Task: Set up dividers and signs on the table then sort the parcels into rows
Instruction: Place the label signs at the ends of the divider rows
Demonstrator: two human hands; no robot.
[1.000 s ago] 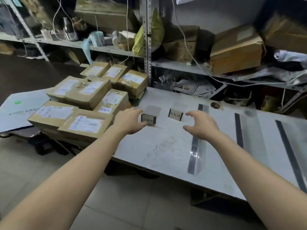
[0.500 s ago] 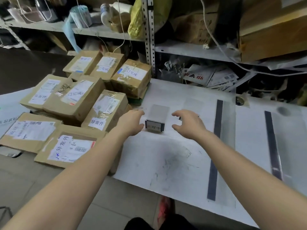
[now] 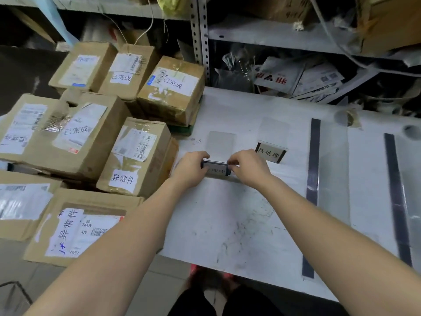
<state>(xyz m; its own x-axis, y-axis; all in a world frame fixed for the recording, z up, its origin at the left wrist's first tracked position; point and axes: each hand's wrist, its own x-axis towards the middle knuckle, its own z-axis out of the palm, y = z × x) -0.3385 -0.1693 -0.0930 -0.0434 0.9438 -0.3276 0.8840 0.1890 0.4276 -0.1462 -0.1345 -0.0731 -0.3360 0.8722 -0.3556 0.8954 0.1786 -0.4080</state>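
White laminate, scuffed with grey marks, formed the table top (image 3: 227,224) on which the person was placing a small clear acrylic sign (image 3: 215,166) with a dark-edged label. Both hands grasped it. The left hand (image 3: 190,171) pinched its left end and the right hand (image 3: 249,168) pinched its right end, fingers curled over the top edge. Whether its base touched the surface or hung just above could not be told. It sat toward the table's left side, just beside a second acrylic sign (image 3: 271,152) of the same kind, which stood free to its right and a little farther back.

The step in hand looked like setting this sign in its place. Done well, it would call for an even pinch at both ends, the label squared to the front edge and lined up with its neighbour. The base should be seated flat before letting go, so the light stand neither tipped nor skidded on the smooth top.

Room was uneven. Brown cardboard parcels (image 3: 136,156) with white labels were piled just beside the table's left edge, close to the left wrist, so little slack lay that way. To the right, past the second sign, a long dark divider strip (image 3: 312,179) and a farther divider strip (image 3: 395,197) ran front to back, well apart from the hands. Bare table lay open between the sign and the front edge, probably the freest way to withdraw. A grey perforated metal shelf post (image 3: 201,42) stood behind the far left corner.
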